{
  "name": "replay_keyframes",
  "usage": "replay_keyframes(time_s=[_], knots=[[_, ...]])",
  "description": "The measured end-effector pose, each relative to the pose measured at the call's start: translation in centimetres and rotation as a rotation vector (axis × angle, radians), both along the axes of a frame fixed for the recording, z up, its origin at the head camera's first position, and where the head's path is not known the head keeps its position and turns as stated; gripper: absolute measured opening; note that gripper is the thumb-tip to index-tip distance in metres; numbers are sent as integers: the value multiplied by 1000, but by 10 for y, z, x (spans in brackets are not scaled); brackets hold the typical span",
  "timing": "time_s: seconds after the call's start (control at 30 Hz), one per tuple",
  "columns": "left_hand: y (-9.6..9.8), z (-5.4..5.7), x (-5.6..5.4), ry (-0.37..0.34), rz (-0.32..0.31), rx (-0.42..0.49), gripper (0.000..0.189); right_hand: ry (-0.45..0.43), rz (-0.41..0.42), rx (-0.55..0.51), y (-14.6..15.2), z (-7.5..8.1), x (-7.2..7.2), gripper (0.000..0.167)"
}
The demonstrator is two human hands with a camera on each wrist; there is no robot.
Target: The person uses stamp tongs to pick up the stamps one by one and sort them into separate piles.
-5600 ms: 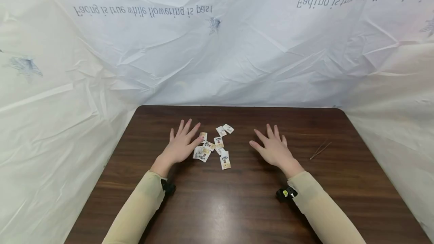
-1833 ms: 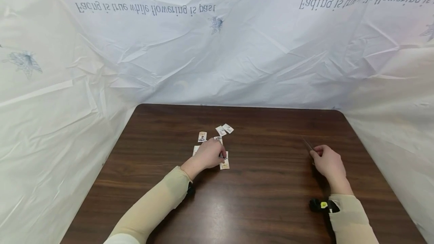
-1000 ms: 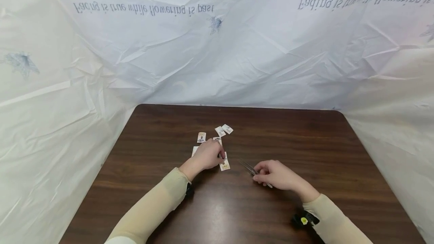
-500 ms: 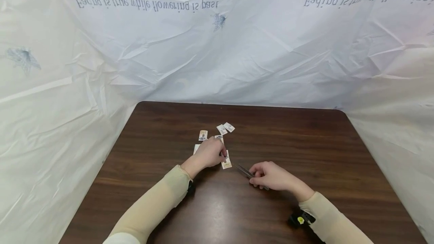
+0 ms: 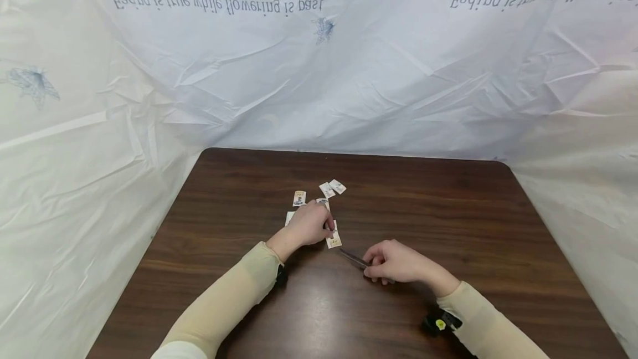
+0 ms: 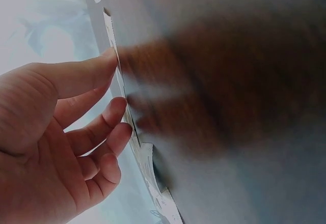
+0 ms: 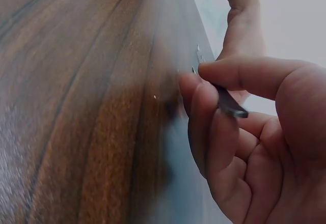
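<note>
Several small printed paper cards lie left of the table's middle. My left hand (image 5: 309, 223) rests its fingertips on the nearest card (image 5: 334, 241), thumb and loosely bent fingers touching its surface in the left wrist view. That hand covers part of the group. My right hand (image 5: 396, 262) pinches metal tweezers (image 5: 353, 258) between thumb and fingers, tips pointing left, just short of the card's near corner. From the right wrist, the tweezers' dark rear end (image 7: 232, 104) sticks out by the thumb.
Beyond my left hand lie an upright card (image 5: 299, 198) and two overlapping cards (image 5: 327, 189). Another card (image 5: 289, 217) shows partly beside the hand. The brown wooden table (image 5: 448, 209) ends at a white printed sheet (image 5: 399, 71) hanging behind and at both sides.
Both hands were spread open over the table at first. My left hand has settled on the cards. My right hand has picked up the tweezers from the right and brought them left.
</note>
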State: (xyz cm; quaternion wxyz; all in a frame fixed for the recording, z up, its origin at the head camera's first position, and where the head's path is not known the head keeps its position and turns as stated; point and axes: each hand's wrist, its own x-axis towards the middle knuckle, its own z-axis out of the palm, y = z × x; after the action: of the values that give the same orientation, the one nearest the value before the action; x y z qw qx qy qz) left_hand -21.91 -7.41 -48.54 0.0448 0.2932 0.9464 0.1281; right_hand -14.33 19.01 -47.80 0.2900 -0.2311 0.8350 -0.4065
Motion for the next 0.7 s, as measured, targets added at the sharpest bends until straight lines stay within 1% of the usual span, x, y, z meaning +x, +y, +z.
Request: replay_keyframes(time_s=[0.1,0.3,0.57,0.7], knots=[[0,1,0,-2,1,-4,11,-10,1,-4,-1,0,1,17],[1,0,-1,-6,13,-6,10,-72,-35,-20,-4,0,0,18],[1,-2,-1,-1,14,-8,10,-124,-59,-67,-5,-6,2,21],[1,-2,-1,5,6,-6,9,-119,-56,-76,-6,-8,3,20]])
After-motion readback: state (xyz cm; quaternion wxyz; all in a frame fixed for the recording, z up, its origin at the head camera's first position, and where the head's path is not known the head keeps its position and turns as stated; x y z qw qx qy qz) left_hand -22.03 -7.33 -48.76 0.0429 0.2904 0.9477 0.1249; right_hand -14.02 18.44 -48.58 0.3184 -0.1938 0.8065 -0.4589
